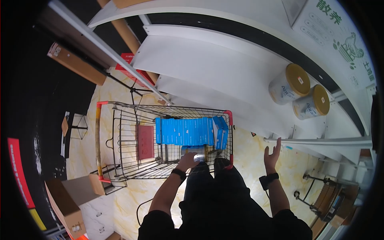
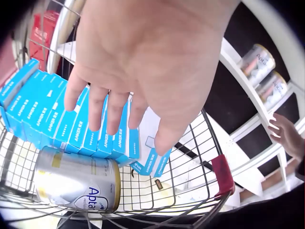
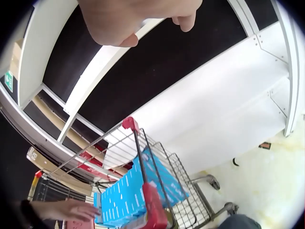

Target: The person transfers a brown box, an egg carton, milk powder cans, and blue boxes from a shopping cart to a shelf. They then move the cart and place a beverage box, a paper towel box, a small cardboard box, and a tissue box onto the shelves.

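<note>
My left hand (image 1: 188, 161) is over the near side of the shopping cart, its fingers extended above a silver can with a gold rim (image 2: 78, 181) that lies on its side in the basket. A row of blue boxes (image 1: 184, 131) stands beside the can, the boxes at one end leaning. In the left wrist view the hand (image 2: 143, 62) holds nothing. My right hand (image 1: 272, 156) is raised in the air beside the shelf unit, fingers spread and nothing in it. Two more cans (image 1: 289, 85) with gold lids stand on the shelf above it.
White shelves (image 1: 208, 60) run along the far side. A printed white carton (image 1: 336, 40) sits at upper right. The cart's red corner (image 1: 229, 116) is in front of my legs. Cardboard boxes (image 1: 66, 208) are at lower left, and a wheeled rack with cartons (image 1: 326, 200) is at lower right.
</note>
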A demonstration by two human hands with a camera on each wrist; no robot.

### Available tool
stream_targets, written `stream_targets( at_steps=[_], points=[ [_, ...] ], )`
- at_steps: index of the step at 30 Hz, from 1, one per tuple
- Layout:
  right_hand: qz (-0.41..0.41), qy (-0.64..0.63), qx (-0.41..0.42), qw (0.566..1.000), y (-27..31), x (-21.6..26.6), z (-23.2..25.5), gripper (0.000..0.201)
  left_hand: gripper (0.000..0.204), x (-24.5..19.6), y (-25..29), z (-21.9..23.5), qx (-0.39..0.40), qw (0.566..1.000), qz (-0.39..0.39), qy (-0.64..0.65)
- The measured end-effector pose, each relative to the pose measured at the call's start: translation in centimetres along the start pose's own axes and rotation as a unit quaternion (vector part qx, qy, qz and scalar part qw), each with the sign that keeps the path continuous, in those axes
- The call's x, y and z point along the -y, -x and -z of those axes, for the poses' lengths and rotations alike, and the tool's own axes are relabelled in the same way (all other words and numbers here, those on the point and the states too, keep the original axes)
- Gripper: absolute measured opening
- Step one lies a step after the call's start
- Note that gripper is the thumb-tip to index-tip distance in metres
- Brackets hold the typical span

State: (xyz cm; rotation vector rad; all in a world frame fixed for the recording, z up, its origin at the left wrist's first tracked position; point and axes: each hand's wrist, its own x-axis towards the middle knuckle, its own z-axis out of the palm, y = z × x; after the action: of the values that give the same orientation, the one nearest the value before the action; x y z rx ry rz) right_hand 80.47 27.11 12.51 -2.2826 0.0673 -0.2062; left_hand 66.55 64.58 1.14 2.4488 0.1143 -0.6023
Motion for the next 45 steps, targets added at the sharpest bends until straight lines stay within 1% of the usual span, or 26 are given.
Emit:
stream_targets(
  at_steps=[2,5,10,12,13,14,16,17,18,19,20,22,23,25,28,32,33,34,35,37,38,40,41,43,44,45],
  points=[
    [-0.030,0.020,0.045,0.998,3.1,0.2,0.2,0.062,0.055,-0.3,-2.2,-0.5,-0.002,0.998,-0.058,-0.001],
    [-0.068,0.045,0.071,0.994,7.6,0.0,0.9,0.046,0.050,-1.5,-5.7,-0.8,0.137,0.984,-0.052,-0.100],
    [-0.173,0.083,0.101,0.976,15.9,-1.5,2.9,0.034,0.045,-1.6,-6.6,-2.0,0.089,0.966,-0.165,-0.176],
    [-0.215,0.101,0.097,0.967,18.9,-1.7,3.7,0.032,0.037,-1.2,-7.1,-2.9,0.055,0.931,-0.222,-0.285],
    [-0.242,0.108,0.089,0.960,20.4,-2.0,4.0,0.031,0.032,-0.8,-7.6,-3.5,0.122,0.923,-0.225,-0.289],
    [-0.268,0.113,0.083,0.953,21.9,-2.3,4.2,0.031,0.032,0.0,-8.2,-4.5,0.123,0.920,-0.235,-0.289],
    [-0.279,0.120,0.068,0.950,24.4,-2.2,4.4,0.026,0.039,3.1,-9.4,-8.8,0.137,0.978,-0.137,-0.071],
    [-0.314,0.126,0.081,0.938,25.3,-1.7,4.5,0.025,0.039,3.4,-9.4,-9.2,0.141,0.978,-0.140,-0.070],
    [-0.347,0.132,0.093,0.924,26.0,-1.4,4.5,0.024,0.046,3.5,-9.5,-9.5,0.156,0.981,-0.103,-0.060],
    [-0.349,0.132,0.090,0.924,27.2,-1.7,4.3,0.024,0.054,3.9,-9.7,-9.7,0.169,0.982,-0.066,-0.051],
    [-0.349,0.132,0.100,0.922,28.3,-1.9,4.2,0.021,0.054,4.1,-9.7,-10.0,0.169,0.982,-0.069,-0.053],
    [-0.352,0.134,0.107,0.920,29.3,-1.7,3.7,0.019,0.066,4.2,-9.4,-10.4,0.085,0.974,-0.103,-0.182],
    [-0.367,0.131,0.129,0.912,29.7,-1.6,3.7,0.021,0.066,4.2,-9.4,-10.6,0.085,0.974,-0.106,-0.181],
    [-0.368,0.128,0.162,0.907,30.0,-1.3,3.5,0.023,0.072,2.7,-9.1,-9.0,0.136,0.989,0.047,-0.032],
    [-0.361,0.109,0.163,0.912,29.8,-1.1,3.4,0.024,0.073,3.7,-9.3,-8.5,0.158,0.987,0.010,0.017],
    [-0.356,0.124,0.179,0.909,28.9,-1.4,3.4,0.025,0.071,5.2,-8.7,-8.0,0.143,0.989,-0.037,-0.003],
    [-0.353,0.126,0.177,0.910,28.7,-1.5,3.5,0.025,0.070,7.3,-8.8,-10.2,0.128,0.985,-0.101,-0.054],
    [-0.352,0.130,0.182,0.909,28.5,-1.7,3.5,0.025,0.069,7.3,-8.9,-9.9,0.112,0.974,-0.165,-0.104],
    [-0.352,0.135,0.188,0.907,28.4,-1.9,3.5,0.025,0.069,7.2,-8.7,-9.9,0.108,0.975,-0.167,-0.103],
    [-0.351,0.141,0.190,0.906,28.4,-2.2,3.4,0.025,0.068,3.9,-7.2,-5.9,0.210,0.916,-0.182,-0.291],
    [-0.355,0.145,0.195,0.903,28.6,-2.3,3.5,0.025,0.068,3.8,-7.5,-5.8,0.208,0.916,-0.185,-0.289],
    [-0.355,0.143,0.187,0.905,28.7,-1.7,3.6,0.026,0.072,4.2,-8.0,-6.5,0.254,0.935,-0.128,-0.212],
    [-0.357,0.144,0.196,0.902,28.7,-1.4,3.6,0.026,0.072,5.4,-8.6,-9.1,0.253,0.936,-0.132,-0.208],
    [-0.362,0.142,0.202,0.899,29.3,-1.3,3.7,0.025,0.078,8.8,-9.5,-15.4,0.118,0.969,-0.055,-0.211],
    [-0.363,0.143,0.199,0.899,29.6,-1.2,3.7,0.025,0.078,8.8,-9.3,-14.5,0.118,0.969,-0.058,-0.211],
    [-0.367,0.144,0.200,0.897,29.9,-1.2,3.8,0.025,0.079,8.3,-8.9,-12.6,0.157,0.975,-0.065,-0.140]
  ],
)
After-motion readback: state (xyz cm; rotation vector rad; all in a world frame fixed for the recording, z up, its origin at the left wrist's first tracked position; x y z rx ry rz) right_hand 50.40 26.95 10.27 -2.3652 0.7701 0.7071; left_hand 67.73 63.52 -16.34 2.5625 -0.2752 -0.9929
